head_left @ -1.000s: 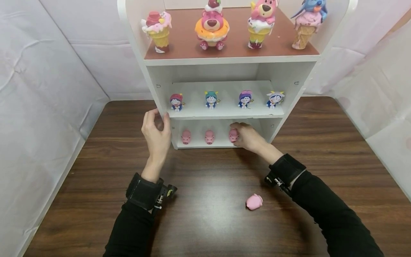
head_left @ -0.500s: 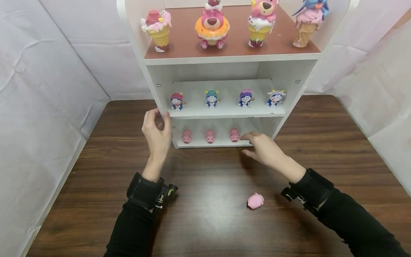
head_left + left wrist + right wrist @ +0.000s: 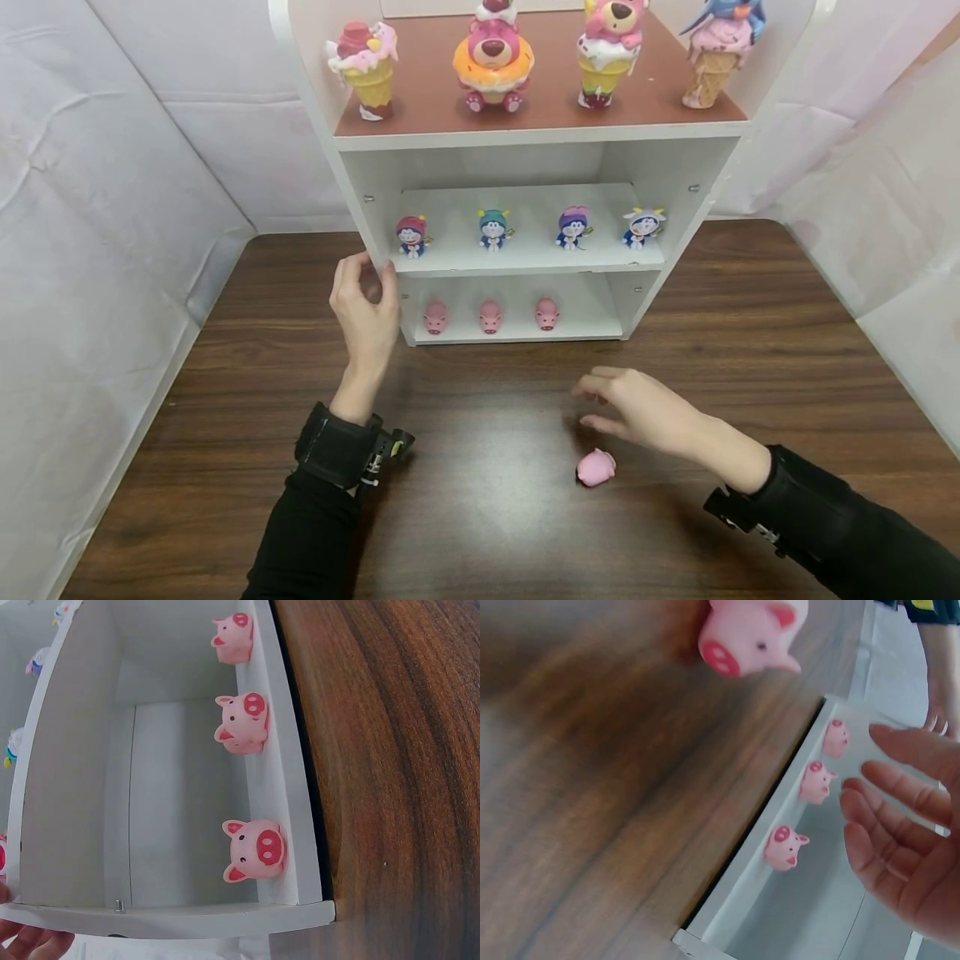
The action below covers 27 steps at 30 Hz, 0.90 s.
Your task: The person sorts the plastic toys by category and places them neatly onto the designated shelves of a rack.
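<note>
My left hand (image 3: 365, 312) grips the left side panel of a white shelf unit (image 3: 517, 271), its fingertips at the panel's edge. My right hand (image 3: 637, 408) is over the table with loosely bent fingers and holds nothing. Just below it in the head view, a pink toy pig (image 3: 596, 467) lies on the wood; the right wrist view shows this pig's snout and ear (image 3: 750, 637). On the bottom shelf three pink toy pigs stand in a row: a left pig (image 3: 256, 851), a middle pig (image 3: 244, 724) and a right pig (image 3: 547, 314).
Several small hooded figurines (image 3: 492, 230) stand on the middle shelf. Larger ice-cream and bear figures, including one in an orange ring (image 3: 492, 62), stand on the brown top shelf (image 3: 435, 117). White sheeting (image 3: 97, 250) hangs round the dark wooden table (image 3: 465, 533).
My right hand has let go of the third pig on the bottom shelf and moved back toward the pig on the table. The left hand has stayed at the shelf's side.
</note>
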Available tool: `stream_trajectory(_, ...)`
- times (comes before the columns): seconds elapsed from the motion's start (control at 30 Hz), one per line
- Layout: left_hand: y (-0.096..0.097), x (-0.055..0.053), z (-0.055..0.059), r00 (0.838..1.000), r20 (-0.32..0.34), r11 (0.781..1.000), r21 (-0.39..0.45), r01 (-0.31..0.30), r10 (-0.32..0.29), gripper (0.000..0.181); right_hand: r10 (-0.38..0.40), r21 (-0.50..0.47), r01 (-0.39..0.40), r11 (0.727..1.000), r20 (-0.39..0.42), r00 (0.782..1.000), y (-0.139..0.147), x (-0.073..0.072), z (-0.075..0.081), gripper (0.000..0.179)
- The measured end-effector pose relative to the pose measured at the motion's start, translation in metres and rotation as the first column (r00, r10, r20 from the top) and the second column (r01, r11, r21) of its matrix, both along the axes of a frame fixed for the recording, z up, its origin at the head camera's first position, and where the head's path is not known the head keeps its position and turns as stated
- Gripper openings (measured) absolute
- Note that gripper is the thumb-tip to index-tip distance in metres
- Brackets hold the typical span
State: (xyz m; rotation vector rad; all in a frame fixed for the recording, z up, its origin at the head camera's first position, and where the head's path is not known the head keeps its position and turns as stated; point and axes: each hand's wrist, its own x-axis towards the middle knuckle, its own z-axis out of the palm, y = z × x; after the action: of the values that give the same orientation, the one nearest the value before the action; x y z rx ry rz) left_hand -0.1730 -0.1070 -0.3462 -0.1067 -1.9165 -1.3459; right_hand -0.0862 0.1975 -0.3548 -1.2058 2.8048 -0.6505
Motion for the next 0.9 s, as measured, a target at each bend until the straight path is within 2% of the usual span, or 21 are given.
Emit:
stream_trajectory(0.2,0.0,0.0,0.0,1.0,-0.003,1.0,0.006,0.003,-0.003,0.017,0.105,0.016,-0.105,0.994,0.044,0.994,0.005,0.017,-0.005,0.021)
stream_trajectory(0.37,0.0,0.0,0.0,1.0,0.007,1.0,0.008,-0.002,0.002,0.017,0.171,0.041,-0.174,0.984,0.079,0.982,0.008,0.025,-0.01,0.029)
stream_trajectory(0.53,0.0,0.001,0.0,1.0,0.01,1.0,0.01,0.002,-0.002,0.017,0.192,0.098,-0.205,0.974,0.128,0.973,0.009,0.029,-0.016,0.046)
stream_trajectory(0.67,0.001,0.002,0.0,1.0,0.005,1.0,0.008,0.001,-0.001,0.016,0.189,0.107,-0.207,0.972,0.156,0.969,0.009,0.031,-0.022,0.049)
stream_trajectory(0.9,0.009,0.015,0.02,1.0,0.003,1.0,0.005,-0.01,0.01,0.014,0.184,0.077,-0.198,0.977,0.159,0.97,0.01,0.026,-0.03,0.038)
